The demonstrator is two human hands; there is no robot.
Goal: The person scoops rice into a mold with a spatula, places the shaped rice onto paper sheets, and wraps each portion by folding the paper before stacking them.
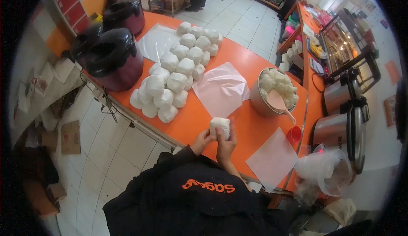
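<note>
Hazy brightness at upper right, glare on the crumpled pink sheet [219, 90], dim lower left, fisheye distortion, black corners.

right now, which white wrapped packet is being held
The white packet between the left hand and right hand; the other packets sit piled on the orange table.

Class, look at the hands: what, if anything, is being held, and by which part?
A white blocky parcel in paper-like wrapping: the left hand holds its lower left, the right hand its lower right and near face.
</note>
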